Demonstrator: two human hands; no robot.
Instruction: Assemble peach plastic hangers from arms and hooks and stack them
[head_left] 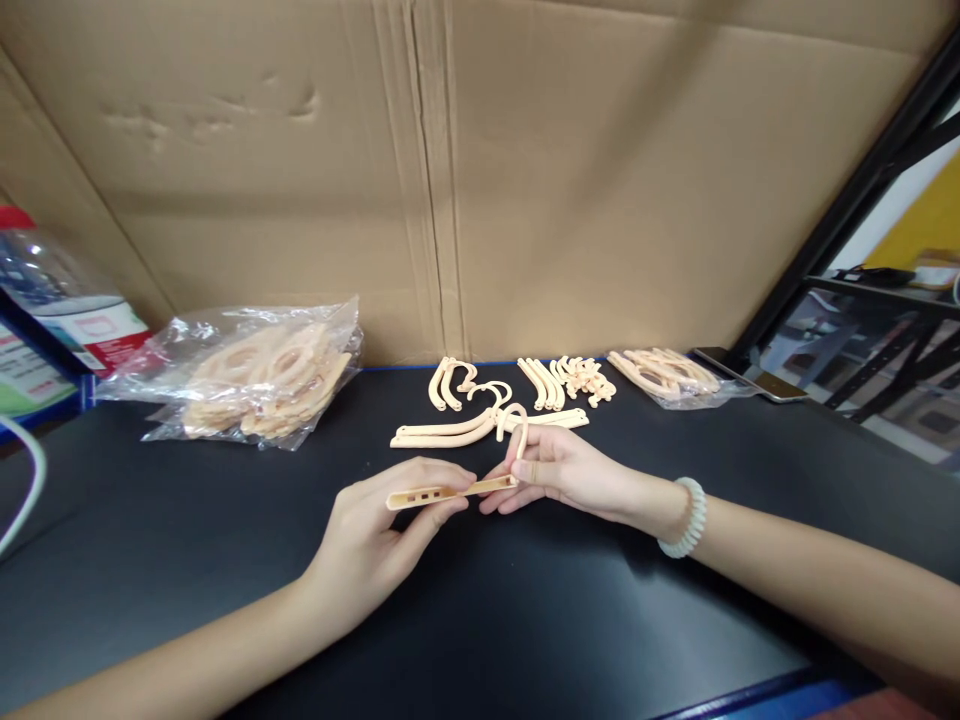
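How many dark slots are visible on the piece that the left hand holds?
3 slots on the piece: one towards its left tip, one towards the left hand's fingers, one between these. Fingers may hide more.

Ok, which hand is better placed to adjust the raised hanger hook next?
Probably the right hand: its fingertips are at the base of the hanger hook, while the left hand grips the slotted hanger arm.

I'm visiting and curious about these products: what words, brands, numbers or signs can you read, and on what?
No text can be read.
Red-and-white label on the clear bottle: too blurred to read.
Green-and-white label below it: print, too blurred to read.
Hanger arm in the left hand: slots, no lettering visible.
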